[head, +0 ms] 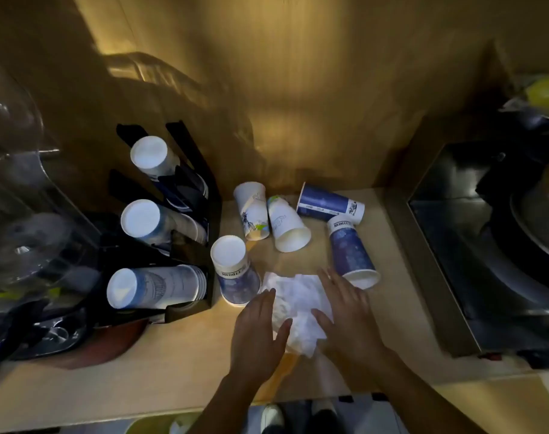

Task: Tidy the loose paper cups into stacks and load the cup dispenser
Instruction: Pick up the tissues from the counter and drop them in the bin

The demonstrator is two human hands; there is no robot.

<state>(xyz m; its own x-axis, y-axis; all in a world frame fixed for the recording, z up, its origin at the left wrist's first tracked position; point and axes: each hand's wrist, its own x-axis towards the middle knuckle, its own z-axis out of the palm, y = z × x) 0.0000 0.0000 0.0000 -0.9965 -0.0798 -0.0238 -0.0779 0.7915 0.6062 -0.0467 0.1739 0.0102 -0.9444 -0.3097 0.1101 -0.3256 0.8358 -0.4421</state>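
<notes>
1. Both hands are lying flat, fingers spread, gripping nothing: the left hand (258, 332) and right hand (345, 311) are pressing a crumpled white paper napkin (298, 303).
2. The black three-slot cup dispenser (185, 255) is standing at left, partly loaded.
3. Five loose blue and white paper cups (349, 249) are lying nearby; nesting them rim-to-base should be easiest.

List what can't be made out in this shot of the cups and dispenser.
Head view only:
- Cup dispenser: how many cups each slot holds; the frame and dim light hide the stacks.
- Tissue: what lies beneath it; left hand and right hand rest on it.
- Printing on the blue cup: too small.
- Clear container: cut off by the left edge.
</notes>
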